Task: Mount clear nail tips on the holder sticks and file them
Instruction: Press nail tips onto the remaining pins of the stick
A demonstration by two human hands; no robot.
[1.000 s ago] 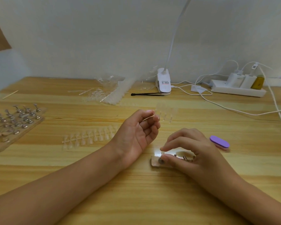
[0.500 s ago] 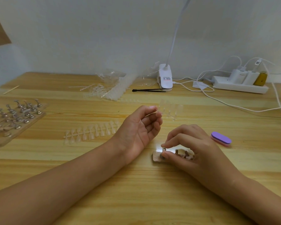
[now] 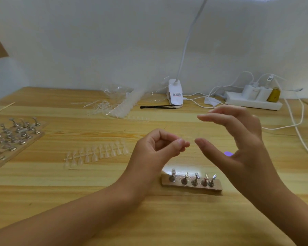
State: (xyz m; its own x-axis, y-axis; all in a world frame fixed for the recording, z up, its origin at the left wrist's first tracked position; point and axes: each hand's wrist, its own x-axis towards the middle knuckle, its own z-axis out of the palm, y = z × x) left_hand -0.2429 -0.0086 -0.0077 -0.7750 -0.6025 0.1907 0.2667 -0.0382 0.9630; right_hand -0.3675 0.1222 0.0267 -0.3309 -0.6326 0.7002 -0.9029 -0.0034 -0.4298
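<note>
Right hand (image 3: pixel 242 153) now off holder base (image 3: pixel 217 188).

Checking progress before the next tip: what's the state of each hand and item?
left hand: raised, thumb pinched to fingertips; contents unclear.
right hand: raised, open, empty.
holder block: flat on table, five sticks standing.
leftmost stick: seems to carry a clear tip.
purple file: on table, mostly hidden.
nail tip strip: flat on table, untouched.

holder block (image 3: pixel 190 187) on table (image 3: pixel 176 219), nail-tip strip (image 3: pixel 96 154) left of it, power strip (image 3: pixel 252 103) behind
</note>
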